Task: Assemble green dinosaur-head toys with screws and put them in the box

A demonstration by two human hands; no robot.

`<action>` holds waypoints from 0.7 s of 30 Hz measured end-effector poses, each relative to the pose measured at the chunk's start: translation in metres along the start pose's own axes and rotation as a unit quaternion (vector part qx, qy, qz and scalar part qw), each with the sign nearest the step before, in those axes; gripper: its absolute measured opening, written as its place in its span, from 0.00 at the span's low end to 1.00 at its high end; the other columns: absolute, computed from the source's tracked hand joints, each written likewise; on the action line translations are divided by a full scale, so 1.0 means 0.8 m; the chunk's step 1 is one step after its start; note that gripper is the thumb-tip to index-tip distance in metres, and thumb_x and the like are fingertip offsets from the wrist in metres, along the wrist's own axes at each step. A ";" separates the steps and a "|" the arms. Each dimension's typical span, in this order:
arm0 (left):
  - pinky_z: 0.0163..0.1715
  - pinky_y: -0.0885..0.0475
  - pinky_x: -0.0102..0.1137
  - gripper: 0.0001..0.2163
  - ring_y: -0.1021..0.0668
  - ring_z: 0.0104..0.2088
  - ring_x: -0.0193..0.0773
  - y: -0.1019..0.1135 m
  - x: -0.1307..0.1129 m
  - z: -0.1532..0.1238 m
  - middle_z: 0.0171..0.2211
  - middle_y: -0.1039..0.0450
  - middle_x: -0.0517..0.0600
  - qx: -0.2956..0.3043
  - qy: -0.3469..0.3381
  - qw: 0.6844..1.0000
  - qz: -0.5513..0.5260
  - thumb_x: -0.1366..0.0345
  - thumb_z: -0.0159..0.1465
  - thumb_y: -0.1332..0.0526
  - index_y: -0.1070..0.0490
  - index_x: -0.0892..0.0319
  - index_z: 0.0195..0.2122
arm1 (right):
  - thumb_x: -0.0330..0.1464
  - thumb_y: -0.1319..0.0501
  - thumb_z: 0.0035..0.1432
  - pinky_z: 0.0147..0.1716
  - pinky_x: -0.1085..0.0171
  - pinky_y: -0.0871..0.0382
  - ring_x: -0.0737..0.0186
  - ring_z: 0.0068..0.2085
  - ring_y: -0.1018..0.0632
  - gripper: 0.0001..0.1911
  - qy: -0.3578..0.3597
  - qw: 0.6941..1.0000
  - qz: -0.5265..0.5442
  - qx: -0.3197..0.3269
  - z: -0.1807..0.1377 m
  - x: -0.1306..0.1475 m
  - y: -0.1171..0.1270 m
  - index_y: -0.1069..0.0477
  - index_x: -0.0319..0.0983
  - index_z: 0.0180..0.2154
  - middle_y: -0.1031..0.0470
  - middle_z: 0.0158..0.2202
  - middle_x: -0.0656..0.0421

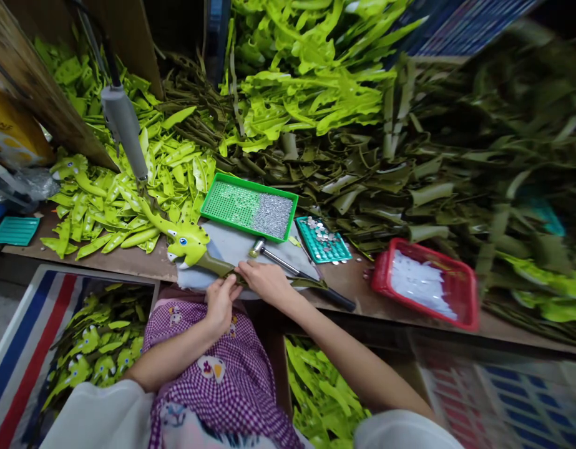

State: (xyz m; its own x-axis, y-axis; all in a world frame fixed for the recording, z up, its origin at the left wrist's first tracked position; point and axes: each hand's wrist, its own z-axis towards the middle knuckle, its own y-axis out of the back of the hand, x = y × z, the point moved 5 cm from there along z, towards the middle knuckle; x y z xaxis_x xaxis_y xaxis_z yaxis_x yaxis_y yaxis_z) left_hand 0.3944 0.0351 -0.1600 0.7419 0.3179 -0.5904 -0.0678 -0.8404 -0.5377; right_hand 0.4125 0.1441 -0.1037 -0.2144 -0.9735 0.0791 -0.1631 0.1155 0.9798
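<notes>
A green dinosaur-head toy (188,243) with an olive handle lies at the bench's near edge on a grey pad (231,240). My left hand (221,300) is closed on the handle just behind the head. My right hand (264,280) presses on the same handle a little further right, fingers curled over it. A hammer (297,271) with a black grip lies just beyond my right hand. A grey powered screwdriver (123,128) hangs above the bench to the left.
A green tray (222,202) of small screws sits behind the toy, a teal tray (322,240) of metal pieces beside it, a red basket (425,284) of white parts to the right. Heaps of green plastic shells (128,193) cover the bench. Bins of toys stand below.
</notes>
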 end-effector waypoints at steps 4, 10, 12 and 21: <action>0.52 0.29 0.41 0.14 0.20 0.39 0.41 0.001 -0.005 0.001 0.34 0.22 0.53 0.026 0.019 0.999 0.007 0.60 0.47 0.27 0.27 0.63 0.29 | 0.39 0.54 0.68 0.25 0.64 0.50 0.64 0.28 0.25 0.19 0.016 1.000 0.007 -0.026 0.003 0.000 -0.001 0.28 0.39 0.37 0.24 0.32 0.55; 0.49 0.28 0.41 0.18 0.19 0.36 0.41 0.047 -0.039 -0.014 0.39 0.21 0.59 0.111 0.120 0.973 0.162 0.60 0.47 0.26 0.23 0.63 0.37 | 0.42 0.51 0.66 0.40 0.60 0.37 0.56 0.40 0.24 0.20 -0.008 0.961 0.069 -0.267 -0.018 -0.007 -0.025 0.27 0.36 0.44 0.24 0.40 0.50; 0.45 0.26 0.39 0.20 0.19 0.36 0.41 0.070 -0.066 -0.018 0.40 0.21 0.59 0.117 0.069 0.969 0.205 0.60 0.47 0.26 0.23 0.62 0.40 | 0.41 0.49 0.65 0.42 0.57 0.36 0.54 0.44 0.25 0.19 -0.018 0.943 0.097 -0.318 -0.031 -0.001 -0.023 0.29 0.36 0.47 0.25 0.43 0.48; 0.39 0.27 0.31 0.08 0.21 0.35 0.38 0.111 -0.169 -0.020 0.35 0.22 0.51 -0.052 -0.300 0.913 0.273 0.61 0.56 0.34 0.24 0.56 0.37 | 0.33 0.43 0.61 0.44 0.58 0.29 0.60 0.43 0.24 0.07 0.014 0.776 0.443 -0.449 0.014 0.107 0.132 0.26 0.43 0.39 0.26 0.38 0.55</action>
State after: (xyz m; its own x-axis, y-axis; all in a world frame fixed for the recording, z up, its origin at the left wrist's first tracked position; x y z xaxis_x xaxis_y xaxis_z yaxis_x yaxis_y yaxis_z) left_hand 0.2985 -0.0899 -0.1183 0.1149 -0.0026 -0.9934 -0.2309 -0.9727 -0.0241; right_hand 0.3660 0.0755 0.0046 0.1633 -0.5965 0.7858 0.7754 0.5701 0.2716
